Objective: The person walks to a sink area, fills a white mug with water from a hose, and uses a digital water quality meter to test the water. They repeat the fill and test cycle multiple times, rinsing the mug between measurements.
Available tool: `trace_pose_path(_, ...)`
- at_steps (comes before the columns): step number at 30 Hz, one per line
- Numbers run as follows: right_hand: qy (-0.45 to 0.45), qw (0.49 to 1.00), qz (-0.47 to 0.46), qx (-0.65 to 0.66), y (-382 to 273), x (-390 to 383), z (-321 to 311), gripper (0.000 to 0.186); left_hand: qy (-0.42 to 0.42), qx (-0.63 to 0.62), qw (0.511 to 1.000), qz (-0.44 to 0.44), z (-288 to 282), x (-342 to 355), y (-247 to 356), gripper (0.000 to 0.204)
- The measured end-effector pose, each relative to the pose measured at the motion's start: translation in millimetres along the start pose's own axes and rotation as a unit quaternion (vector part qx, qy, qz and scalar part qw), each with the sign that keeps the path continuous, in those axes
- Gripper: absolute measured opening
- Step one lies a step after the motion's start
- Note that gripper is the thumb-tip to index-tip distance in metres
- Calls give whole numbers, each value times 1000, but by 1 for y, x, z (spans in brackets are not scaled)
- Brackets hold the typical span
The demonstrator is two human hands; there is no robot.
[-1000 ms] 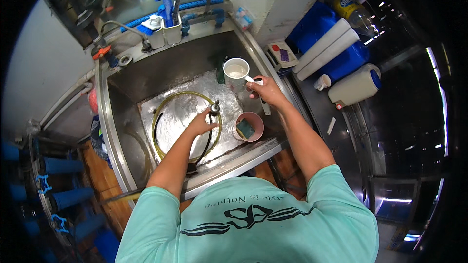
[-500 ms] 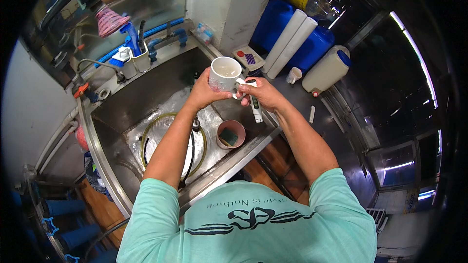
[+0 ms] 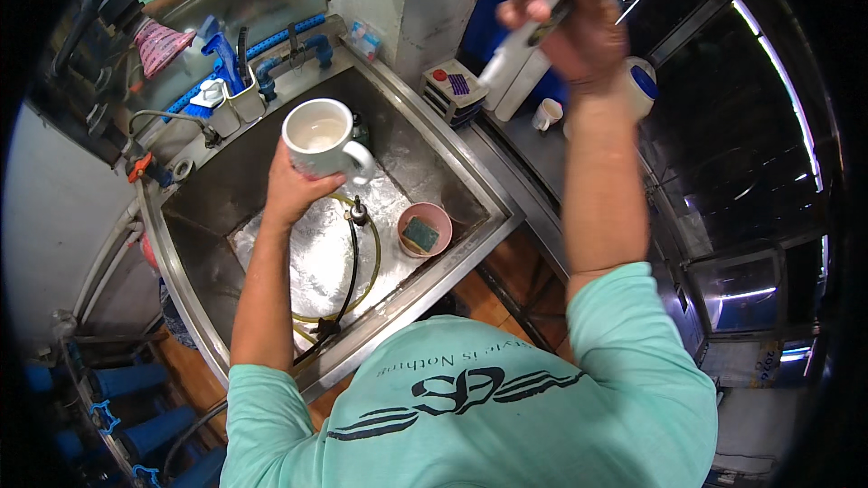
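My left hand (image 3: pixel 294 192) is wrapped around the side of a white mug (image 3: pixel 312 161), held over the sink with its handle pointing right. Clear liquid shows inside the mug. High at the right, my right hand (image 3: pixel 583 36) is raised and blurred by motion. It grips a slim white pen-shaped meter (image 3: pixel 513 52), whose lower end slants down to the left. Below the hands, in the steel sink (image 3: pixel 425 140), stands a pink bowl (image 3: pixel 441 220) with a green sponge (image 3: pixel 419 233) in it.
A yellowish hose (image 3: pixel 376 264) and a black cable lie in the sink. Brushes fill a white holder (image 3: pixel 247 105) on its back rim. To the right are a small box with a red button (image 3: pixel 448 81), a small white cup (image 3: pixel 546 114) and a blue-capped jug (image 3: pixel 643 81).
My right hand has left the mug's handle and swung up and to the right with the pen-shaped meter. My left hand has carried the mug to the left.
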State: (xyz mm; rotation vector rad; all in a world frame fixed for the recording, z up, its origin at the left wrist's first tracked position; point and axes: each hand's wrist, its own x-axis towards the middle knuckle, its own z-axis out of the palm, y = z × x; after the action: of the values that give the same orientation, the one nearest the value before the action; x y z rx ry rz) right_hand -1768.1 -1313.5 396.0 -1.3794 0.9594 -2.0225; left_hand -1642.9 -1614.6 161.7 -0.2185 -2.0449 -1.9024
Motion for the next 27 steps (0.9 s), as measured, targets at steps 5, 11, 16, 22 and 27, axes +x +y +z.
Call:
trace_pose_path(5, -120, 552, 310, -765, 203, -76, -14, 16, 44, 75, 995, -50, -32, -25, -3, 80)
trace_pose_path(11, 421, 821, 386, 20, 170, -128, -57, 36, 64, -7, 996, -58, -44, -43, -17, 74)
trace_pose_path(16, 385, 870, 273, 140, 133, -140, -52, 32, 59, -3, 997, -58, -37, -40, -22, 75)
trace_pose_path(22, 374, 906, 150, 130, 99, -152, -44, 31, 4, -30, 998, -60, -9, -21, -22, 74)
trace_pose_path(27, 424, 900, 83, 63, 53, -153, -42, 33, -72, -65, 995, -27, 37, 0, -19, 71)
